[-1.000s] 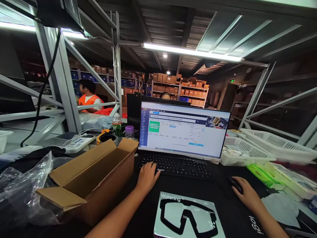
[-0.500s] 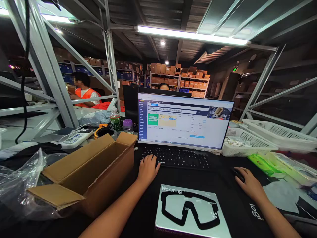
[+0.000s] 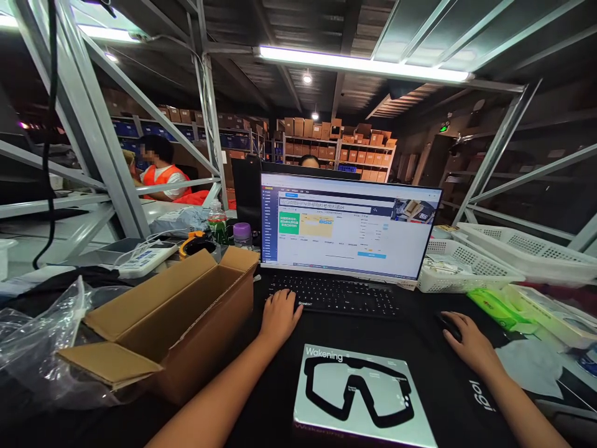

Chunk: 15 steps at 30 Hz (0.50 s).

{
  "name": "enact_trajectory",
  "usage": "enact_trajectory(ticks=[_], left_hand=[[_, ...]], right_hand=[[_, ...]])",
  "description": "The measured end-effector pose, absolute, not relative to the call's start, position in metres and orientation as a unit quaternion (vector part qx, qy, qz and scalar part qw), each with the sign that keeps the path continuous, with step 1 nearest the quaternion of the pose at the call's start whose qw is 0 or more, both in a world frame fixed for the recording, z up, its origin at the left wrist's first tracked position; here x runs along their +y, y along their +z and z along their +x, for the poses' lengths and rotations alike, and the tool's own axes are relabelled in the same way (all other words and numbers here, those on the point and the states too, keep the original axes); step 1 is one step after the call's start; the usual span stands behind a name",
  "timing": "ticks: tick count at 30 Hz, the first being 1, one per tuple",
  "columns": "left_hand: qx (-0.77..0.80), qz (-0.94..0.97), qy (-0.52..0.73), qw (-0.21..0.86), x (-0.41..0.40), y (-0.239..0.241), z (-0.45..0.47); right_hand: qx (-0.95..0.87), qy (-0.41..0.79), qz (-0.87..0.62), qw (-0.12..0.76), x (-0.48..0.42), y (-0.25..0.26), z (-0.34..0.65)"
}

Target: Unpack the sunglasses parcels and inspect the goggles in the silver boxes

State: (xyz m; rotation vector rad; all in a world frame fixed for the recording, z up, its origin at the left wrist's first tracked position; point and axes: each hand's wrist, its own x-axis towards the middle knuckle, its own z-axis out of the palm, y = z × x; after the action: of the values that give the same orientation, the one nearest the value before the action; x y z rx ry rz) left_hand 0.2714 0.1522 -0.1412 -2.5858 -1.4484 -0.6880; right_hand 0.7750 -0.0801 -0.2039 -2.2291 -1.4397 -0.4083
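Observation:
My left hand (image 3: 280,318) rests palm down on the left end of the black keyboard (image 3: 336,295), its fingers laid over the keys and holding nothing. At the right, my right hand (image 3: 471,343) is curved over a black computer mouse (image 3: 451,327) on the dark desk mat. Between my forearms lies a pale box (image 3: 359,398) printed "Wakening" with a black goggle-frame picture. An open cardboard box (image 3: 200,330) stands left of my left arm, its flaps folded out. Behind the keyboard, a lit monitor (image 3: 336,239) shows a web page.
Clear plastic wrap (image 3: 41,354) lies at the far left. Beyond the cardboard box stand a bottle (image 3: 217,225) and a purple-lidded jar (image 3: 242,235). White baskets (image 3: 466,280) and a green packet (image 3: 501,308) are at the right. A person in an orange vest (image 3: 163,177) sits behind the metal frame.
Both hands stay in the same places on the keyboard and the mouse. The view has shifted very slightly; the boxes and the monitor page look the same.

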Motion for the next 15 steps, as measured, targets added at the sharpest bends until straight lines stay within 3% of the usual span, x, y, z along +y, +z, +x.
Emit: enact_trajectory(ticks=[15], left_hand=[[-0.471,-0.851,-0.228,0.041,0.1517,-0.1396,0.2706]], right_hand=[[-0.533,-0.146,-0.804,0.220,-0.0819,-0.2026,0.7731]])
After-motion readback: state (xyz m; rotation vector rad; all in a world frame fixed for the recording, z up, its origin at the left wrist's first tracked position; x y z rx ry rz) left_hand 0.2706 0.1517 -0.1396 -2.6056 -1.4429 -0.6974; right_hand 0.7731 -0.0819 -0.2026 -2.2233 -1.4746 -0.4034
